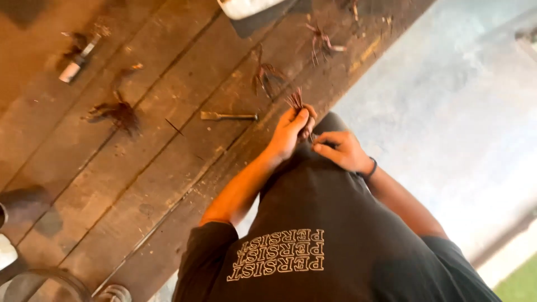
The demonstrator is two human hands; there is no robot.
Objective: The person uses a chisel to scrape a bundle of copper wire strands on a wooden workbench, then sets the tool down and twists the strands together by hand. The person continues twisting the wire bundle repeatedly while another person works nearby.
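My left hand point(291, 134) is closed around a small bundle of thin rusty nails point(295, 99), whose tips fan out above the fingers. My right hand point(341, 150), with a dark band on its wrist, sits just right of it. Its thumb and forefinger pinch one thin nail point(311, 137) at the lower end of the bundle. Both hands hover over the edge of a worn wooden plank bench point(168, 168), above my dark-clothed lap.
Loose heaps of rusty nails lie on the bench point(120, 114) point(265, 75) point(321, 39). A flat metal chisel point(226, 116) lies left of my hands, with a small cylinder tool point(78, 61) far left. A white object point(246, 6) sits at the top, a glass jar point(114, 292) bottom left, and grey concrete floor point(447, 112) to the right.
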